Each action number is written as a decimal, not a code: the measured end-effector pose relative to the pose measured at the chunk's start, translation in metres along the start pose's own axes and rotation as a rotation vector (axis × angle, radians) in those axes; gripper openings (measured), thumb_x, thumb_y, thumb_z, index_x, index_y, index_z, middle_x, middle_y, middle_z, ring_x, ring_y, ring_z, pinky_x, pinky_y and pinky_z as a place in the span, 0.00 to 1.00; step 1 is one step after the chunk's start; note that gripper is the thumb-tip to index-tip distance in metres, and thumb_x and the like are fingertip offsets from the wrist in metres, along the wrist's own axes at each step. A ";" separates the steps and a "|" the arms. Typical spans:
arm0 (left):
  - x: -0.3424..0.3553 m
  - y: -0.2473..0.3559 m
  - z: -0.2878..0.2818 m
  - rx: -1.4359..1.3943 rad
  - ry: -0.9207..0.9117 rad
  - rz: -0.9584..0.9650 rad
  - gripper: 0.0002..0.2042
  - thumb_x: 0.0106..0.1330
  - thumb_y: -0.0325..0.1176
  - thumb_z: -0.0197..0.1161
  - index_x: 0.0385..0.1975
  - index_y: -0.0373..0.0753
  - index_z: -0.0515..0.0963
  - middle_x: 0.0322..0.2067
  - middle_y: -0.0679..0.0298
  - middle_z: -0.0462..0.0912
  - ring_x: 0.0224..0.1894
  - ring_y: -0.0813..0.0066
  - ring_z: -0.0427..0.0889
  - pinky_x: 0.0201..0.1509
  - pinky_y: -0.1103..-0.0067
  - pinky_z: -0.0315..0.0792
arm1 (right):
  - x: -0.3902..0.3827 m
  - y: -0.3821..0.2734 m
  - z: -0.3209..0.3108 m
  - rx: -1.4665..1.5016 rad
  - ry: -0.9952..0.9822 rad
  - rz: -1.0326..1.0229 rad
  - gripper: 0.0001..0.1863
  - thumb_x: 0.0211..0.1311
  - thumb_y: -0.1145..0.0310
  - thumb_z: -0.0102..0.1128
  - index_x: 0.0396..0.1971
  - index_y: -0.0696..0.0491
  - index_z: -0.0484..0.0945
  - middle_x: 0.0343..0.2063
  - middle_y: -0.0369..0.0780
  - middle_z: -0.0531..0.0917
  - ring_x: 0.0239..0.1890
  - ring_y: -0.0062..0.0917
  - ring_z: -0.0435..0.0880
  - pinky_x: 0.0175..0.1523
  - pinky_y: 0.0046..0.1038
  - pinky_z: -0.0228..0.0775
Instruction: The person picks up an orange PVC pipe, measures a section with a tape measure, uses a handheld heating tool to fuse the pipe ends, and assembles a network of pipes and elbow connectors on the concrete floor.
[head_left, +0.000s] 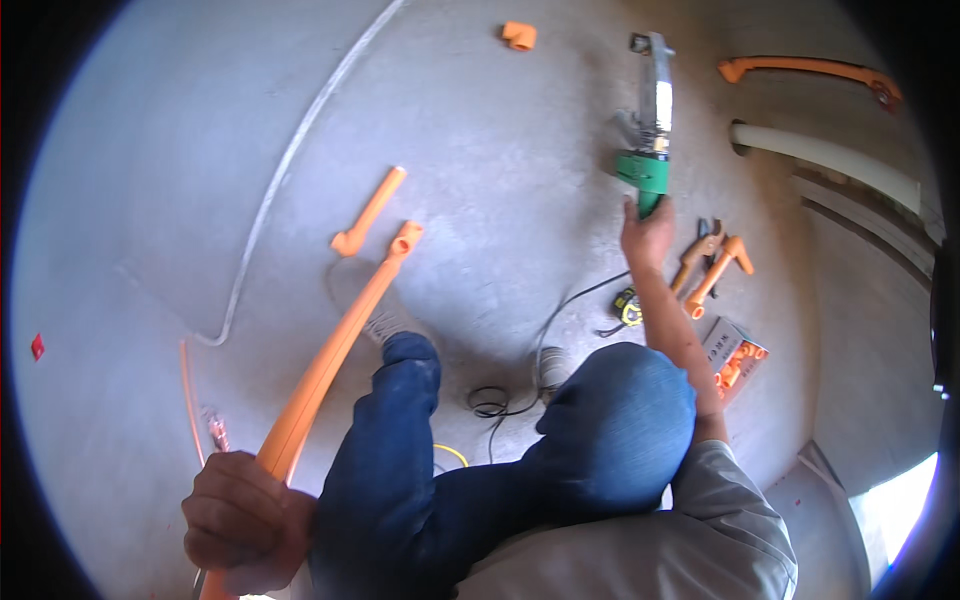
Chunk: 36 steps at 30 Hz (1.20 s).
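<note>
My left hand [245,520] is closed round a long orange plastic pipe [325,365] at the lower left. The pipe slants up and away to a fitting with a round opening at its far end. Ahead on the right, my outstretched right hand [648,235] grips the green handle of a pipe welding iron [643,172]. Its long metal part points away from me, low over the grey floor or resting on it; I cannot tell which. Just beyond the held pipe lies a short orange pipe with an elbow [372,208].
A loose orange elbow [519,37] lies far ahead. By my right forearm are a tape measure [628,306], a brown-handled tool [695,262], an angled orange pipe piece [716,278] and a box of fittings [722,335]. A black cord [560,310] runs near my feet. Pipes [840,155] stick out at right.
</note>
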<state>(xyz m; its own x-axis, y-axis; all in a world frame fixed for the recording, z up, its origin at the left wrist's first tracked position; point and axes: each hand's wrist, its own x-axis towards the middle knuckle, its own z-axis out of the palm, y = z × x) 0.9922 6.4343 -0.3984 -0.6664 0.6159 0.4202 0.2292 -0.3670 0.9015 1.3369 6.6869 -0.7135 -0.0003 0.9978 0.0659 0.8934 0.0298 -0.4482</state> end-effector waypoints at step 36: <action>0.019 -0.025 0.014 -0.025 -0.283 -0.047 0.18 0.58 0.32 0.67 0.15 0.44 0.62 0.12 0.70 0.70 0.10 0.78 0.67 0.14 0.81 0.64 | 0.007 -0.028 -0.081 0.153 -0.183 -0.171 0.22 0.58 0.63 0.73 0.46 0.61 0.77 0.27 0.42 0.79 0.26 0.27 0.76 0.35 0.31 0.74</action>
<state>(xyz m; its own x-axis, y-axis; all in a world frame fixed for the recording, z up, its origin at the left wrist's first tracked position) 0.9837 6.4647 -0.4119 -0.4506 0.8014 0.3934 0.1831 -0.3483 0.9193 1.3481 6.6881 -0.6286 -0.2387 0.9711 -0.0037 0.7950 0.1933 -0.5750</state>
